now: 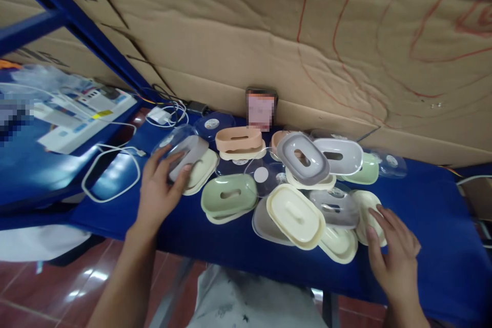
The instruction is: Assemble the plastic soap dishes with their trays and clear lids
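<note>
At the left end of a pile of oval plastic soap dishes, my left hand [159, 184] has its fingers spread, touching a grey soap dish part [190, 151]. A cream part [202, 171] lies against it. My right hand [395, 243] rests with fingers apart on a cream soap dish [367, 205] at the right end. Between my hands lie a green soap dish [229, 192], a cream one [295, 212], a peach one [238, 139] and a tilted grey one [303, 156]. Clear lids [263, 179] with round stickers lie among them.
A blue table [230, 243] bears the pile, with a cardboard wall [215, 36] behind it. A small dark-framed device [261, 107] leans there. On the left are a white power strip [88, 120], a charger [159, 116] and a looped white cable [111, 199].
</note>
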Demonstrator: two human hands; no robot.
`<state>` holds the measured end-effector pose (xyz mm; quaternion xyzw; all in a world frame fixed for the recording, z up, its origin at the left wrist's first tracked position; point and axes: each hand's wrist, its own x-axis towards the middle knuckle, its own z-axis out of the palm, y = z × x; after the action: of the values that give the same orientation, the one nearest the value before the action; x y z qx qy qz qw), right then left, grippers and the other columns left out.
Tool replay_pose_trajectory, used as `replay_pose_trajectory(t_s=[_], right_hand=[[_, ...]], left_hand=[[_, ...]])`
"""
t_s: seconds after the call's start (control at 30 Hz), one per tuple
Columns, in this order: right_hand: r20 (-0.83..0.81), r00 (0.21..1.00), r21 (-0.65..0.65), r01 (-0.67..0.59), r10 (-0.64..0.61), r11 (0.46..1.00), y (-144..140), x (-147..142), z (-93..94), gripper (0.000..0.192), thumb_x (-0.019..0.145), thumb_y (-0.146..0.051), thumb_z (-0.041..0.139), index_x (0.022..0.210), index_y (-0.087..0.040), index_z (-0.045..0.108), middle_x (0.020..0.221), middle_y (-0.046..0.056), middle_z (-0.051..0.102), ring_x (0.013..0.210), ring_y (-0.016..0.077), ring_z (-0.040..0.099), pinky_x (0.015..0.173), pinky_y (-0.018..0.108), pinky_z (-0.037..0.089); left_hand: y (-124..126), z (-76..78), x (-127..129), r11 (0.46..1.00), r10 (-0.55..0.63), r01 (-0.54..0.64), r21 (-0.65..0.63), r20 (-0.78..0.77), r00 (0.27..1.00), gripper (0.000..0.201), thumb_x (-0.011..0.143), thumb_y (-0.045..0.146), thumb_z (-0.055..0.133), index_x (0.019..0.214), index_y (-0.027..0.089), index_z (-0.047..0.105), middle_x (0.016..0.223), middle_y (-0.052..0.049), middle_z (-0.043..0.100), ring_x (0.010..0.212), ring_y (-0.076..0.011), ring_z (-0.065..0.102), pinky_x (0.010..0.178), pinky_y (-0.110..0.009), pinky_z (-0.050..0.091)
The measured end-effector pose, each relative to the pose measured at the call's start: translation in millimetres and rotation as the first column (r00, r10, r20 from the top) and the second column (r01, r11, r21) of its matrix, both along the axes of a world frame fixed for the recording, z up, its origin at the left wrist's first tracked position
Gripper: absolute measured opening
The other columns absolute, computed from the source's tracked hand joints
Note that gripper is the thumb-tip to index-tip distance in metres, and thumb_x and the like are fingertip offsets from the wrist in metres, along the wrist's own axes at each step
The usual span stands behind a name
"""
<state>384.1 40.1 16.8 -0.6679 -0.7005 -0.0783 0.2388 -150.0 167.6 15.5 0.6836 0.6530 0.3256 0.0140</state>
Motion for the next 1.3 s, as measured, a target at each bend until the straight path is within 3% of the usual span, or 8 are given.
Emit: replay_pose_trajectory(t_s=[0.17,0.33,0.53,0.8,0.93,1.03,1.13,1.3], right_hand=[[0.023,0.992,-0.225,0.123,-0.121,0.967,-10.8,44.2,-29.0,0.056,0.11,-0.058,0.04,0.155,-0.028,0.056,0.159,0.014,0.059,0.144,0.038,0.058,0.112,0.06,0.043],[0.087,0.974,-0.016,0.213,-0.211,0.977,-7.3,30.9,-26.2,0.042,0.111,-0.04,0.044,0.14,-0.022,0.068,0.153,0.016,0.064,0.146,0.0389,0.055,0.116,0.061,0.039],[-0.029,0.987,0.005,-0.156,0.156,0.988,-20.7,-13.8,-0.9,0.02,0.104,-0.028,0.064,0.123,-0.024,0.071,0.114,0.009,0.078,0.111,0.0274,0.072,0.101,0.044,0.048],[-0.013,0.957,-0.149,-0.29,0.291,0.945,-33.5,-42.0,-12.6,0.041,0.105,-0.032,0.067,0.144,-0.025,0.063,0.134,0.009,0.074,0.123,0.026,0.07,0.116,0.049,0.041],[-0.004,0.961,-0.149,-0.273,0.275,0.95,-32.7,-26.3,-10.4,0.034,0.106,-0.031,0.064,0.14,-0.026,0.066,0.133,0.008,0.076,0.127,0.0264,0.069,0.117,0.048,0.039],[0.07,0.975,-0.115,-0.204,0.213,0.972,-31.0,-25.5,-13.3,0.032,0.107,-0.03,0.061,0.138,-0.025,0.067,0.138,0.011,0.073,0.13,0.0285,0.067,0.117,0.05,0.039],[0.089,0.989,-0.066,-0.114,0.12,0.991,-28.7,-35.5,-18.8,0.031,0.107,-0.029,0.06,0.137,-0.021,0.067,0.138,0.015,0.072,0.128,0.0305,0.067,0.112,0.05,0.042],[0.053,0.997,-0.02,-0.057,0.058,0.998,-28.5,-48.1,-16.1,0.029,0.107,-0.032,0.062,0.132,-0.02,0.068,0.131,0.015,0.074,0.122,0.0315,0.069,0.107,0.05,0.044]], left_hand=[[16.7,-6.0,-12.9,0.997,-0.023,0.028,0.075,-0.072,0.997,0.047,0.104,0.047,0.062,0.132,0.01,0.07,0.157,-0.023,0.051,0.15,-0.0367,0.05,0.126,-0.053,0.041],[18.2,-10.7,-26.0,0.99,-0.132,0.139,0.029,-0.18,0.975,0.046,0.104,0.048,0.061,0.133,0.013,0.069,0.168,-0.023,0.037,0.159,-0.04,0.038,0.129,-0.057,0.036],[8.5,-9.8,-36.0,0.996,-0.089,0.087,-0.021,-0.177,0.98,0.053,0.101,0.045,0.069,0.147,0.02,0.058,0.175,-0.017,0.023,0.163,-0.0405,0.03,0.128,-0.059,0.039],[2.8,-10.8,-36.1,1.0,-0.014,0.015,0.008,-0.118,0.993,0.061,0.1,0.046,0.07,0.153,0.022,0.052,0.173,-0.017,0.024,0.161,-0.0423,0.032,0.127,-0.063,0.038],[-25.7,11.5,-2.6,0.989,0.012,0.003,0.146,-0.102,0.995,0.053,0.099,0.036,0.072,0.148,0.024,0.058,0.167,-0.016,0.039,0.155,-0.0416,0.042,0.12,-0.065,0.045],[-63.5,28.3,48.5,0.956,-0.091,0.108,0.272,-0.076,0.993,0.044,0.098,0.017,0.069,0.14,0.031,0.064,0.125,-0.006,0.071,0.123,-0.0282,0.068,0.107,-0.05,0.055],[-91.6,30.9,105.1,0.801,-0.577,0.591,0.095,-0.136,0.805,0.04,0.099,0.016,0.068,0.137,0.028,0.066,0.111,-0.005,0.076,0.106,-0.022,0.072,0.092,-0.037,0.06],[-91.7,14.8,151.2,0.73,-0.681,0.677,-0.091,-0.178,0.71,0.026,0.105,0.022,0.063,0.131,0.021,0.068,0.133,-0.009,0.074,0.128,-0.0275,0.068,0.108,-0.047,0.055]])
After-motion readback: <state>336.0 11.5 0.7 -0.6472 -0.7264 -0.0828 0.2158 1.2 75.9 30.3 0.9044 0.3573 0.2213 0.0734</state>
